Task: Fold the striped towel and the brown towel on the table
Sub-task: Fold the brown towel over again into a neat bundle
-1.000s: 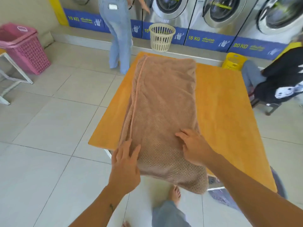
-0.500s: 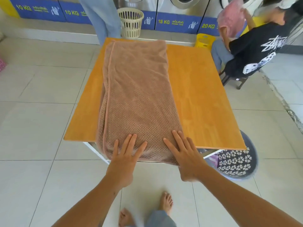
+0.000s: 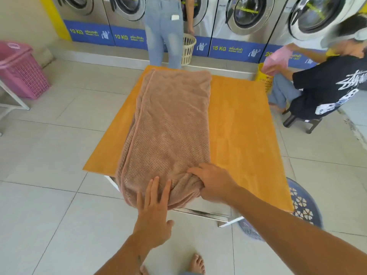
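Fabric bunches in your right hand [image 3: 213, 183], which grips the near end of the brown towel [image 3: 170, 124] at the edge of the orange table [image 3: 244, 126]. Your left hand [image 3: 154, 213] lies flat just beside it, fingers straight on the cloth. The towel stretches lengthwise along the tabletop, with pale floor tiles [image 3: 59, 155] around it and washing machines [image 3: 246, 14] beyond.

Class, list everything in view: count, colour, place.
table: one, orange top, centre.
brown towel: one, brown, lengthwise on table, near end overhanging.
washing machines: at least four, silver, back wall.
pink basket: one, pink, far left.
cream basket: one, cream, by the machines.
yellow basket: one, yellow, right of table.
blue basket: one, dark blue, floor, near right table corner.
standing person: one, blue jeans, at machines.
seated person: one, black shirt, right.
left hand: one, flat on towel's near end.
right hand: one, gripping bunched towel end.
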